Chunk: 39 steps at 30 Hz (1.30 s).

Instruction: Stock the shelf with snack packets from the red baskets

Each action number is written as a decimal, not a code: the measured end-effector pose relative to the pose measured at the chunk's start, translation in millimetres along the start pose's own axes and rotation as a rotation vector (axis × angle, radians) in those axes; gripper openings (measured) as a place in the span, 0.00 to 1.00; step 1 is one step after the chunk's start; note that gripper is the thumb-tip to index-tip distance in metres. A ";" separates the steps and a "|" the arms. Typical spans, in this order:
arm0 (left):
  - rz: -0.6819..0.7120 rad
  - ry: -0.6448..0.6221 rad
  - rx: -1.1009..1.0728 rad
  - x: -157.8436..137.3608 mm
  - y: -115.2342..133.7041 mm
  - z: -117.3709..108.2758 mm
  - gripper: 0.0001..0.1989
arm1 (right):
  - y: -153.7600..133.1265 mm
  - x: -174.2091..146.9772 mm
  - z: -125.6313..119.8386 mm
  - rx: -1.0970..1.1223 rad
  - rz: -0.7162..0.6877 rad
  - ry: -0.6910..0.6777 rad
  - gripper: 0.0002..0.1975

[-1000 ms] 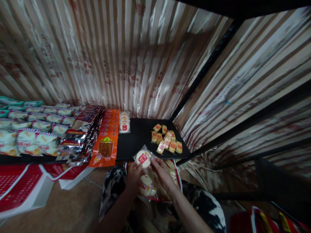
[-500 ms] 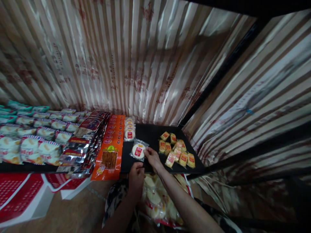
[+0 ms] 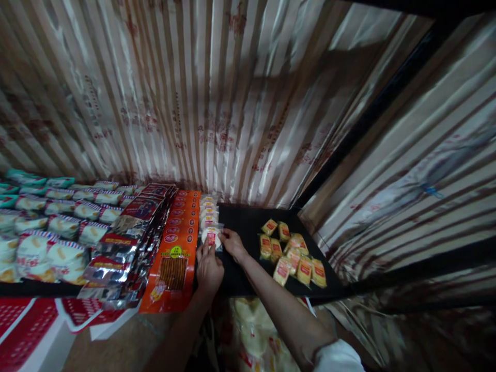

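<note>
A clear snack packet (image 3: 211, 235) with a round white piece and a red label lies at the front of a short row of matching packets (image 3: 208, 211) on the black shelf. My right hand (image 3: 233, 246) pinches its right edge between thumb and fingers. From the near side, my left hand (image 3: 210, 268) has its fingers on the packet's lower edge. Left of the row lie orange snack strips (image 3: 174, 253), close beside my left hand. Small yellow wrapped cakes (image 3: 293, 257) are scattered on the shelf to the right of my right hand.
Dark red and silver packets (image 3: 127, 232) overlap in a stack, with rows of white round packets (image 3: 65, 258) further left. Below the shelf (image 3: 244, 279) are a large bag of snacks (image 3: 253, 330) and red-and-white baskets (image 3: 34, 320). A striped curtain (image 3: 232, 103) hangs behind; a black post (image 3: 360, 124) stands right.
The packet has moved left and away from me, to the front of the row. My left hand has risen from the shelf edge onto it. The view has shifted slightly.
</note>
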<state>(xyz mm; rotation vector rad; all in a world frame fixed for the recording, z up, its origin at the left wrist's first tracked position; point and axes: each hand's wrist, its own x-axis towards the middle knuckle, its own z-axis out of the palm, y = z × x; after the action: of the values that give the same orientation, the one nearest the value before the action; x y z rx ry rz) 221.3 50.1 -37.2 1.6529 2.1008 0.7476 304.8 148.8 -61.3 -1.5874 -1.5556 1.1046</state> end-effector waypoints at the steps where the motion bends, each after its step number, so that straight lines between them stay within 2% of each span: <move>1: -0.004 0.001 0.013 1.0 -0.3 0.3 0.25 | -0.8 2.7 0.7 -0.019 0.003 0.009 0.11; 7: -0.015 -0.001 0.053 7.4 -6.2 4.3 0.25 | -4.0 10.7 5.5 -0.124 0.012 0.057 0.09; 13: 0.042 0.038 0.110 11.6 -6.9 9.1 0.24 | -4.2 7.5 7.9 -0.200 -0.005 0.092 0.08; 18: 0.049 0.054 0.150 9.6 -4.7 9.0 0.24 | -8.5 0.4 6.1 -0.186 -0.039 0.107 0.08; 22: 0.091 0.074 0.176 3.3 -7.6 5.3 0.24 | -7.1 -16.2 -0.2 -0.125 -0.045 0.142 0.12; 26: 0.129 0.086 0.086 -16.3 -0.6 -1.3 0.21 | 9.6 -60.6 -17.5 0.045 -0.125 0.207 0.14; 29: 0.182 -0.050 -0.089 -48.0 12.3 -0.3 0.18 | 32.8 -112.0 -37.5 0.172 -0.131 0.253 0.16; 32: 0.226 -0.253 -0.202 -90.0 22.6 12.4 0.17 | 63.3 -164.7 -60.7 0.126 -0.064 0.328 0.18; 36: 0.117 -0.522 -0.068 -137.7 24.1 38.5 0.19 | 106.2 -216.1 -84.5 -0.101 0.078 0.322 0.18; 39: 0.133 -0.630 0.056 -158.2 19.8 52.5 0.20 | 128.3 -238.7 -88.3 -0.202 0.082 0.284 0.18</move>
<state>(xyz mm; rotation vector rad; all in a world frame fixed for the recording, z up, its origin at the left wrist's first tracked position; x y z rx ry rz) 306.4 -90.1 -73.1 1.7726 1.5872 0.1575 454.7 -89.2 -107.3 -1.8658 -1.4567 0.7409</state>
